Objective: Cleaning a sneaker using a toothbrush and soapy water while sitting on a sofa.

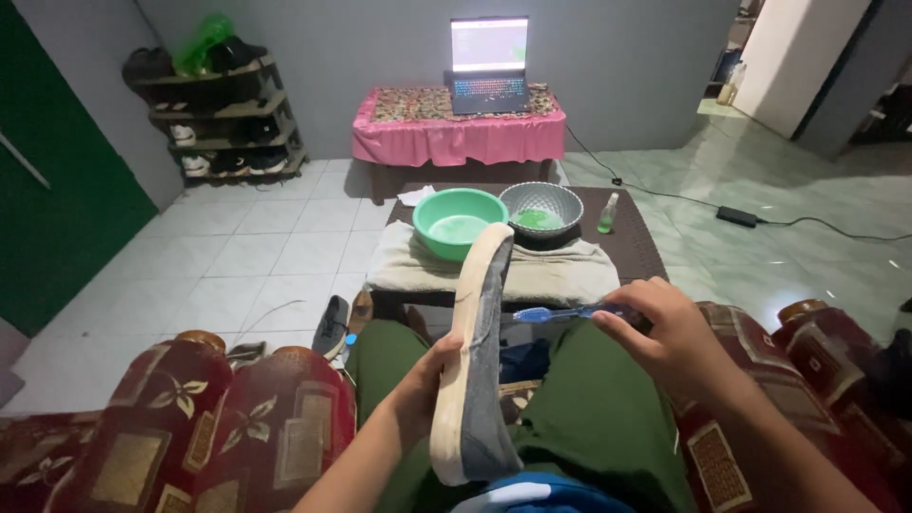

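My left hand grips a grey slip-on shoe with a tan sole, held on edge with its toe pointing away from me. A blue toothbrush lies in my right hand, its bristle end touching the shoe's grey upper. Both hands hover over my lap in green trousers. Beyond them a low dark table carries a green basin of water and a metal bowl with green liquid, both on a beige towel.
A small green bottle stands on the table's right. Another grey shoe lies on the tiled floor. A laptop sits on a pink-draped table; a shoe rack stands far left. Patterned red sofa arms flank me.
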